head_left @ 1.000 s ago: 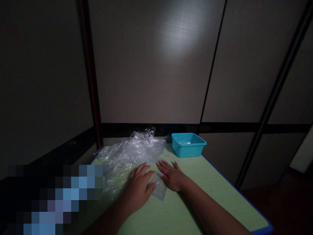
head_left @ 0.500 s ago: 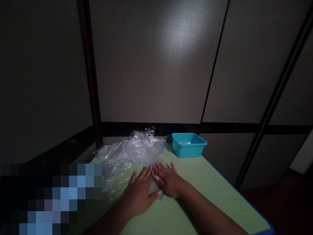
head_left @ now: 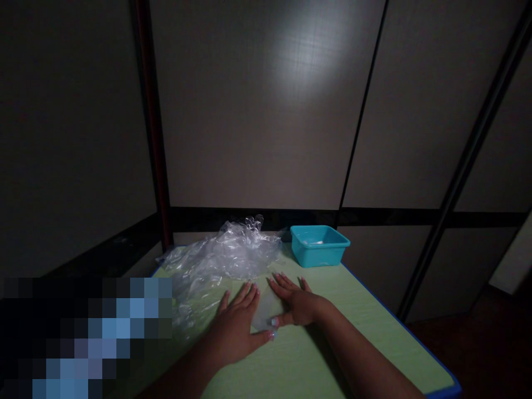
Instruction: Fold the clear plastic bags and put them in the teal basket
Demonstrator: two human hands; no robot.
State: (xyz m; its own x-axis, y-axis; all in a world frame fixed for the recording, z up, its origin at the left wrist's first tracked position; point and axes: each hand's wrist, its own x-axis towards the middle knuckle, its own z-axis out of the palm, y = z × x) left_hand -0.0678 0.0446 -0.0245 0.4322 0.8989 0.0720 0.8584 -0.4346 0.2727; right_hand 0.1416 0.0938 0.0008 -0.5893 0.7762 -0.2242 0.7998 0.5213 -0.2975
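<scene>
Between my two hands a small, clear plastic piece [head_left: 265, 311] lies flat on the light green table [head_left: 357, 332]; parts of it are hidden under the fingers. My left hand [head_left: 236, 327] rests palm down over its left side, fingers stretched out and thumb pointing right. On its right side my right hand [head_left: 295, 299] presses lightly with fingers spread, thumb near the left thumb. A large crumpled heap of clear plastic [head_left: 233, 249] sits just beyond the left hand.
A turquoise plastic basin [head_left: 320, 255] stands at the table's back right, with something whitish inside. Dark cabinet panels [head_left: 257, 122] rise behind the table. A blue edge strip [head_left: 382, 299] runs round the tabletop. A blurred patch of blocks covers the lower left.
My right hand has slid to the right, away from the left hand, uncovering more of the clear plastic piece between them. The left hand has stayed nearly still.
</scene>
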